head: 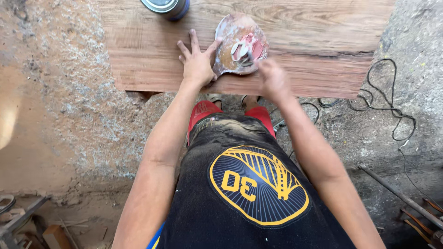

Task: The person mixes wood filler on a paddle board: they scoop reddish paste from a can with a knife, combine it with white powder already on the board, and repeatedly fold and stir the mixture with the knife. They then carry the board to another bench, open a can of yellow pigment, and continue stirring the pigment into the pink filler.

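Rough concrete floor, wood-grain board (286, 27) laid flat on it.
Left hand (197, 62) open, fingers spread on the board, thumb against the edge of a smeared, paste-caked plate (230, 32). Right hand (272, 79) closed on a small scraper (243, 50), blade in the paste. Round tin (167, 7) at the board's far edge; black cable (392, 106) on the floor, right.

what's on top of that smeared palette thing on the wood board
On the round smeared palette sits a lump of pale putty, worked by a small scraper in the right hand. The left hand steadies its edge. The board beneath it is hidden.
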